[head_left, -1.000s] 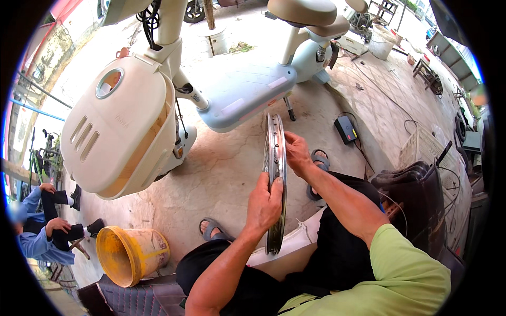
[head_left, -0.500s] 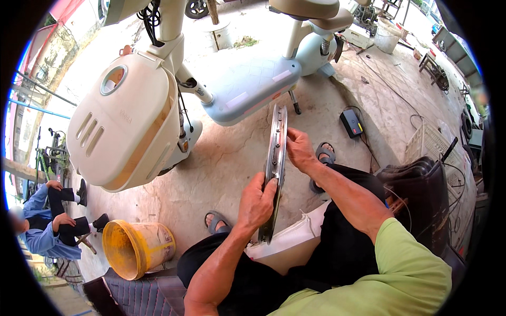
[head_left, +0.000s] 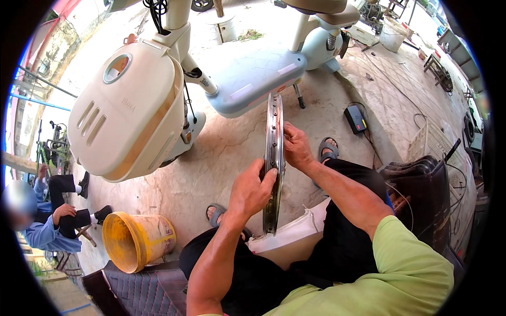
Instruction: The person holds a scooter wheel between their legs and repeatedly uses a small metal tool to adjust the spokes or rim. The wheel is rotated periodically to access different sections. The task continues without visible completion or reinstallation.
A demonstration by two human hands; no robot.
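Note:
A metal wheel rim (head_left: 273, 137) stands edge-on between my hands, its outer channel with small fittings turned toward me. My left hand (head_left: 250, 190) grips the rim's near left side, the thumb lying across the channel. On the other side, my right hand (head_left: 297, 146) has its fingers bent and pressed together at the rim's inner face. What those fingers hold, if anything, is hidden behind the rim. Just beneath the rim's lower end, a white bag or box (head_left: 290, 237) sits between my legs.
A cream and pale-blue electric scooter (head_left: 247, 87) stands ahead. At left are a yellow-stained bucket (head_left: 161, 238) and a seated person in blue (head_left: 52, 229). A black charger (head_left: 355, 119) with a cable lies right, near a dark seat (head_left: 416, 195) and a plastic crate (head_left: 428, 142).
The rim has turned slightly more upright, and both hands have shifted a little upward with it. The seated person at left has raised one hand.

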